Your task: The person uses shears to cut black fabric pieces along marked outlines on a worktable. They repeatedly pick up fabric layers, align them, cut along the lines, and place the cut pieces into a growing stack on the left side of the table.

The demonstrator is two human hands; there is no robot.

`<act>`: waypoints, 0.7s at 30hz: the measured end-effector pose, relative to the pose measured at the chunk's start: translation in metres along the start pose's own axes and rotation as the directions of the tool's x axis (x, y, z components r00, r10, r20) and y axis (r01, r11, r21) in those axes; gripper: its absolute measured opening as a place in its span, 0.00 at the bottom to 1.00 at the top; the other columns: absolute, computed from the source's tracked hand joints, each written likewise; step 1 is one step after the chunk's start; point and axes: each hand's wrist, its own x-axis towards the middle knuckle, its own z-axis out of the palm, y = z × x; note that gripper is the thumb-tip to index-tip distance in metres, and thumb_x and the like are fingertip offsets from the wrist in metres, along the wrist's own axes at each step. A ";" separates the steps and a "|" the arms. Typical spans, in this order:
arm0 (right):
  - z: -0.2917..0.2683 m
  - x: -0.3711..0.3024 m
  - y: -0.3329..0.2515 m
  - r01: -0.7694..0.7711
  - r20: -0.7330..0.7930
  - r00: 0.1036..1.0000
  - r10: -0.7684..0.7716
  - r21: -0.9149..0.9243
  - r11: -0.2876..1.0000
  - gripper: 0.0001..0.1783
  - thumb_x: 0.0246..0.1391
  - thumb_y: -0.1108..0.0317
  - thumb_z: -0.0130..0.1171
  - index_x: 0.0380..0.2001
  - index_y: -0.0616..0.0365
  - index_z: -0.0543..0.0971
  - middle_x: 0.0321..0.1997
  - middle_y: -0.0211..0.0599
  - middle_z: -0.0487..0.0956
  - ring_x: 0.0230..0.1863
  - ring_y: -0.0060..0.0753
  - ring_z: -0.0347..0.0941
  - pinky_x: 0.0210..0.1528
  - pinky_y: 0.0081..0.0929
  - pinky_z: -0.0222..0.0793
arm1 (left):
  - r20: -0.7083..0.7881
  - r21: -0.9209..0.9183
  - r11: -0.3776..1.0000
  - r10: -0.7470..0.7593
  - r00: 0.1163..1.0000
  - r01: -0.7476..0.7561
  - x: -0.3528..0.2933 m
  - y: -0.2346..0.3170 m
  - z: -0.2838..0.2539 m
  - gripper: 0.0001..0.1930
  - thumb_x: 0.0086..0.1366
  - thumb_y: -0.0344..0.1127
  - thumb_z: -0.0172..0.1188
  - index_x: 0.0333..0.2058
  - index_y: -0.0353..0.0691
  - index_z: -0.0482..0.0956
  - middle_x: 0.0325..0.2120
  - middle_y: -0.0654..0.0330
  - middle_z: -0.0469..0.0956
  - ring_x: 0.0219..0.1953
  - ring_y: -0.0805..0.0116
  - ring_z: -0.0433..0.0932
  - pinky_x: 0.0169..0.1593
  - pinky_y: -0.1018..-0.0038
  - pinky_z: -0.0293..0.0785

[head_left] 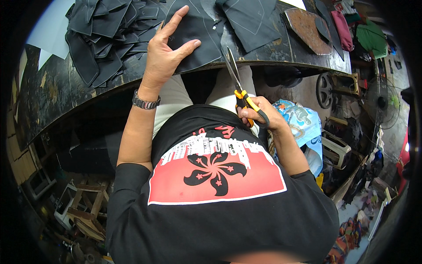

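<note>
My left hand (162,57), with a dark watch (146,103) on its wrist, is spread over a black sheet piece (195,48) at the table's near edge. Its thumb and forefinger stand apart and hold nothing. My right hand (266,114) is closed round scissors (239,83) with yellow and black handles. The blades are slightly parted and point up toward the table edge, just right of that black piece. Another black sheet (252,24) with pale marked outlines lies to the right. At the left is a heap of cut black pieces (105,37).
The worn dark table (57,94) curves across the top. A brown, rusty-looking plate (307,33) lies at its right, beside a pink item (342,31). Below the right end are a black wheel (324,90), a fan (383,103) and a blue patterned cloth (303,121). A wooden stool (90,198) stands lower left.
</note>
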 end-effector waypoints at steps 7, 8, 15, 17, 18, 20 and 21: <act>0.000 0.001 -0.002 -0.025 0.009 1.000 0.025 -0.031 0.999 0.20 0.49 0.53 0.65 0.28 0.61 0.76 0.21 0.29 0.73 0.23 0.18 0.71 0.24 0.17 0.67 | -0.002 -0.038 0.999 0.006 1.000 -0.006 0.001 0.001 -0.001 0.34 0.52 0.30 0.70 0.59 0.40 0.70 0.58 0.55 0.70 0.61 0.66 0.68 0.65 0.72 0.59; -0.001 0.002 -0.003 -0.011 0.019 1.000 0.012 -0.021 1.000 0.19 0.50 0.54 0.66 0.28 0.61 0.76 0.21 0.28 0.74 0.22 0.18 0.71 0.23 0.17 0.67 | 0.000 -0.026 1.000 0.013 1.000 -0.013 0.001 0.001 0.000 0.34 0.52 0.30 0.70 0.59 0.40 0.70 0.58 0.55 0.70 0.61 0.66 0.68 0.65 0.72 0.59; -0.006 0.015 -0.011 0.018 0.060 0.998 -0.018 -0.003 1.000 0.21 0.49 0.52 0.66 0.28 0.62 0.77 0.21 0.31 0.75 0.22 0.20 0.73 0.23 0.17 0.67 | 0.072 0.030 0.998 0.050 0.996 -0.053 -0.001 0.002 -0.001 0.37 0.49 0.30 0.72 0.60 0.42 0.69 0.59 0.57 0.70 0.59 0.68 0.70 0.63 0.73 0.63; -0.004 0.017 -0.012 0.013 0.071 0.997 -0.013 0.006 1.000 0.21 0.50 0.51 0.65 0.28 0.62 0.78 0.22 0.31 0.75 0.23 0.20 0.73 0.25 0.17 0.69 | 0.074 0.051 0.996 0.073 0.995 -0.077 -0.001 0.001 -0.001 0.38 0.49 0.30 0.72 0.60 0.42 0.68 0.59 0.57 0.69 0.59 0.68 0.70 0.63 0.73 0.63; -0.003 0.018 -0.013 0.015 0.086 0.996 -0.017 0.022 1.000 0.21 0.50 0.51 0.65 0.29 0.62 0.78 0.22 0.31 0.75 0.24 0.20 0.73 0.26 0.18 0.69 | 0.071 0.034 0.998 0.055 0.996 -0.058 -0.002 0.001 -0.001 0.38 0.49 0.29 0.72 0.60 0.42 0.68 0.59 0.57 0.69 0.59 0.67 0.70 0.63 0.73 0.63; -0.001 0.018 -0.012 0.004 0.073 0.997 -0.004 0.009 1.000 0.22 0.50 0.51 0.64 0.29 0.62 0.78 0.22 0.31 0.76 0.24 0.20 0.73 0.27 0.18 0.69 | 0.059 0.021 0.999 0.041 0.997 -0.042 -0.002 0.001 -0.001 0.38 0.49 0.29 0.72 0.60 0.42 0.68 0.59 0.57 0.69 0.59 0.67 0.69 0.64 0.73 0.62; 0.001 0.017 -0.011 -0.012 0.045 0.999 0.013 -0.019 1.000 0.22 0.51 0.50 0.64 0.29 0.62 0.78 0.22 0.31 0.76 0.24 0.20 0.73 0.27 0.18 0.69 | 0.057 0.013 0.999 0.043 0.997 -0.044 -0.002 0.001 -0.001 0.38 0.49 0.29 0.72 0.60 0.42 0.68 0.59 0.57 0.69 0.59 0.67 0.69 0.64 0.73 0.61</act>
